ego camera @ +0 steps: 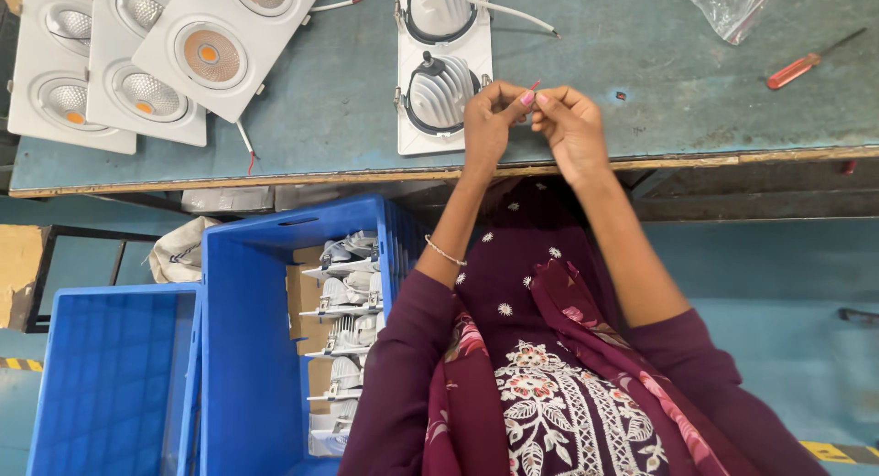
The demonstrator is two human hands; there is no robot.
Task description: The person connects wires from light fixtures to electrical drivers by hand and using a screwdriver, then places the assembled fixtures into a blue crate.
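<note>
Two hands: both mine, meeting at the front edge of the tabletop [641, 82], fingertips pinched together over the same small thing.
Left hand [490, 119]: closed in a pinch on a thin red wire [534, 86] that pokes up just above my fingers. Thin bracelet on that wrist.
Right hand [569, 121]: also closed, fingertips touching the left ones, gripping the lower part of that wire as far as I can see. Exactly what's between the fingers is too small to tell.
Light fitting [444, 64]: white twin unit lying face down on the tabletop, two ribbed heat sinks up, just beside my left hand. A white cable runs off its top toward the right.
Finished lights [160, 59]: three white square-framed fittings lying face up, overlapping each other, far left of the tabletop, well apart from my hands.
Screwdriver [806, 64]: red handle, lying on the right side of the tabletop, nobody touching it.
Plastic bag [728, 2]: clear, crumpled, top right corner.
Blue crate [275, 339]: on the floor by my left side, stacked with more white fittings on edge.
Second blue crate [110, 375]: further left, right up against the first.
</note>
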